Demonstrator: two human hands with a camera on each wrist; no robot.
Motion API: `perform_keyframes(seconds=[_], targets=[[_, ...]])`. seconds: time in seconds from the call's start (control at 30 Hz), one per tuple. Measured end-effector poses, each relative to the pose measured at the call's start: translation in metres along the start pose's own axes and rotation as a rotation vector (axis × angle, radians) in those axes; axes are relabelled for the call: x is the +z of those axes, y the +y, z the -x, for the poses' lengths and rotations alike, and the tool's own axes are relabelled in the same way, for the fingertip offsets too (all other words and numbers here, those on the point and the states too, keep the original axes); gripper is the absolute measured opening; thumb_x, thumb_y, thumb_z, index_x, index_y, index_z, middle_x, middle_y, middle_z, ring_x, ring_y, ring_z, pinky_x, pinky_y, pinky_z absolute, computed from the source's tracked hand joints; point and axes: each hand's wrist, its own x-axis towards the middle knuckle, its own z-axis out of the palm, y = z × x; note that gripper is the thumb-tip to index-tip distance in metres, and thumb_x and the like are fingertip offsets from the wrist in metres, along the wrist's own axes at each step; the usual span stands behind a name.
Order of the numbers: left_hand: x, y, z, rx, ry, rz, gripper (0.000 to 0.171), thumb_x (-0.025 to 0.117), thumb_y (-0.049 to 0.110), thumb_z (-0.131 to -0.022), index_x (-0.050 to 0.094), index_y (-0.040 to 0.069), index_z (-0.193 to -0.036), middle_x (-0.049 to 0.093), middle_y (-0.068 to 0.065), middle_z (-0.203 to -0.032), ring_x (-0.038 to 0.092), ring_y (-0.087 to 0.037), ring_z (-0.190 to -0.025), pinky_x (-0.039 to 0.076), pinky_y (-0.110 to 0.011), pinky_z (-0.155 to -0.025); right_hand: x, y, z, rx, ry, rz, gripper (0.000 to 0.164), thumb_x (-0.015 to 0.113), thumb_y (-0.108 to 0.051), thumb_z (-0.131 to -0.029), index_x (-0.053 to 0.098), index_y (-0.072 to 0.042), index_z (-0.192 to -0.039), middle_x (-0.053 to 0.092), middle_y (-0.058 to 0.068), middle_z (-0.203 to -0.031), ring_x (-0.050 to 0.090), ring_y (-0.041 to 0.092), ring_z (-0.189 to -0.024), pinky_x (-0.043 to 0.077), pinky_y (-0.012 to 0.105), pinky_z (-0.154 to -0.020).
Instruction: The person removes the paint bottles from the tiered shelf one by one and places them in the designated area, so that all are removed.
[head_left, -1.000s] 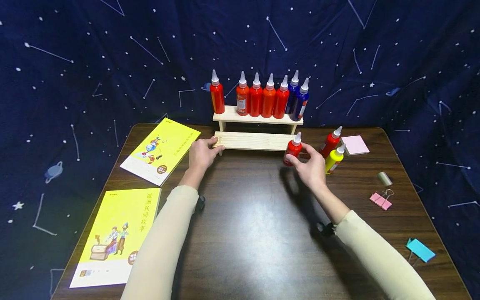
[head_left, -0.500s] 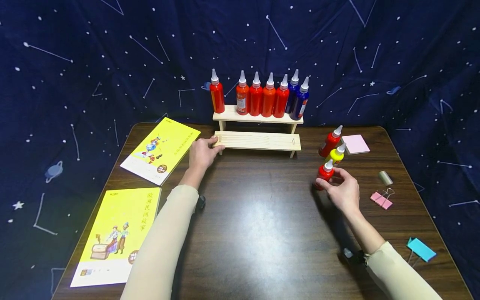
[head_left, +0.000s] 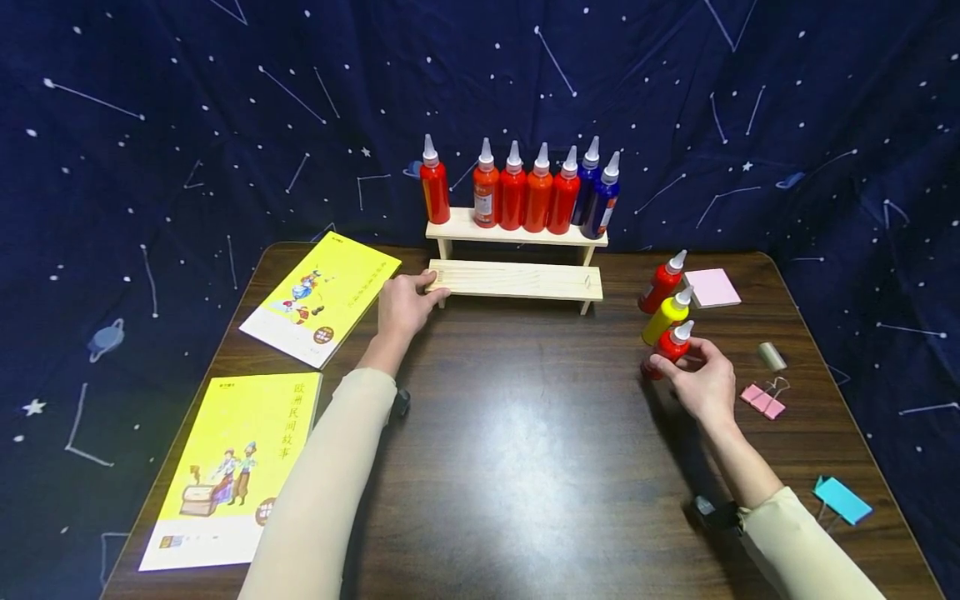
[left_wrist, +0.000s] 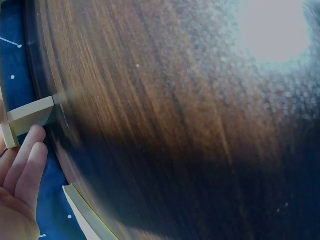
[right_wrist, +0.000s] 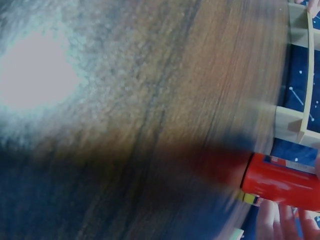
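Note:
In the head view my right hand (head_left: 708, 385) grips a red paint bottle (head_left: 671, 345) with a white nozzle, upright at the right of the table. Just behind it stand a yellow paint bottle (head_left: 665, 319) and another red paint bottle (head_left: 660, 287). The right wrist view shows fingers (right_wrist: 282, 222) along the held bottle's side. My left hand (head_left: 403, 310) pinches the left end of the lower board of a two-step wooden rack (head_left: 517, 279). Fingers (left_wrist: 32, 162) lie against the board in the left wrist view. Several red, orange-red and blue bottles (head_left: 538, 200) line the upper step.
Two yellow books (head_left: 322, 300) lie on the left of the dark wooden table (head_left: 495, 433). To the right are a pink notepad (head_left: 712, 287), a small pale roll (head_left: 771, 357), a pink binder clip (head_left: 762, 401) and a turquoise binder clip (head_left: 843, 500). A starry cloth (head_left: 225, 167) hangs behind.
My right hand has carried the red bottle from the lower step's right end rightward and nearer, to beside the yellow bottle. My left hand has stayed on the rack.

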Motion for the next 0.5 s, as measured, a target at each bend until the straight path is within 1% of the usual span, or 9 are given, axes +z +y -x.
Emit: perform_keyframes(seconds=[0.13, 0.2, 0.27, 0.37, 0.43, 0.5], targets=[[0.0003, -0.0009, -0.0005, -0.005, -0.003, 0.007, 0.053, 0.080, 0.041, -0.075, 0.067, 0.019, -0.122, 0.066, -0.003, -0.119, 0.062, -0.022, -0.087, 0.041, -0.034, -0.056, 0.0002, 0.0008, -0.0003, -0.009, 0.008, -0.011, 0.055, 0.075, -0.031, -0.083, 0.056, 0.000, -0.124, 0.062, 0.022, -0.119, 0.064, 0.033, -0.096, 0.040, 0.008, -0.069], [0.0002, -0.0008, -0.0005, -0.005, -0.009, 0.011, 0.053, 0.080, 0.040, -0.075, 0.066, 0.019, -0.122, 0.066, -0.003, -0.119, 0.061, -0.022, -0.084, 0.039, -0.034, -0.055, 0.0002, 0.0012, 0.0002, -0.003, 0.007, -0.018, 0.056, 0.076, -0.031, -0.083, 0.056, 0.000, -0.125, 0.062, 0.022, -0.120, 0.064, 0.033, -0.097, 0.039, 0.007, -0.069], [0.0003, -0.0005, -0.0006, -0.005, -0.012, 0.013, 0.053, 0.080, 0.040, -0.075, 0.066, 0.019, -0.122, 0.066, -0.003, -0.120, 0.061, -0.022, -0.085, 0.039, -0.034, -0.056, -0.0002, 0.0016, 0.0007, 0.007, 0.000, -0.025, 0.057, 0.076, -0.031, -0.082, 0.055, 0.000, -0.126, 0.061, 0.022, -0.121, 0.063, 0.033, -0.098, 0.040, 0.007, -0.070], [0.0005, -0.0002, -0.0008, -0.003, -0.012, 0.015, 0.053, 0.081, 0.039, -0.075, 0.066, 0.019, -0.122, 0.066, -0.003, -0.120, 0.063, -0.023, -0.092, 0.043, -0.033, -0.059, -0.0007, 0.0012, 0.0030, 0.021, -0.005, -0.030, 0.061, 0.076, -0.034, -0.082, 0.054, -0.002, -0.129, 0.060, 0.021, -0.123, 0.063, 0.033, -0.101, 0.042, 0.010, -0.072], [0.0007, -0.0003, -0.0008, -0.002, -0.009, 0.011, 0.053, 0.081, 0.039, -0.075, 0.066, 0.019, -0.122, 0.066, -0.002, -0.120, 0.064, -0.023, -0.096, 0.045, -0.032, -0.062, -0.0007, 0.0003, 0.0053, 0.024, 0.013, -0.038, 0.064, 0.076, -0.037, -0.081, 0.053, -0.003, -0.131, 0.060, 0.019, -0.124, 0.063, 0.032, -0.101, 0.042, 0.012, -0.073], [0.0006, -0.0004, -0.0006, -0.001, -0.009, 0.015, 0.053, 0.081, 0.038, -0.075, 0.066, 0.018, -0.122, 0.065, -0.003, -0.121, 0.064, -0.023, -0.096, 0.045, -0.034, -0.063, -0.0003, -0.0014, 0.0086, 0.018, 0.070, -0.050, 0.066, 0.076, -0.040, -0.080, 0.053, -0.006, -0.131, 0.061, 0.016, -0.123, 0.063, 0.030, -0.100, 0.043, 0.013, -0.074]])
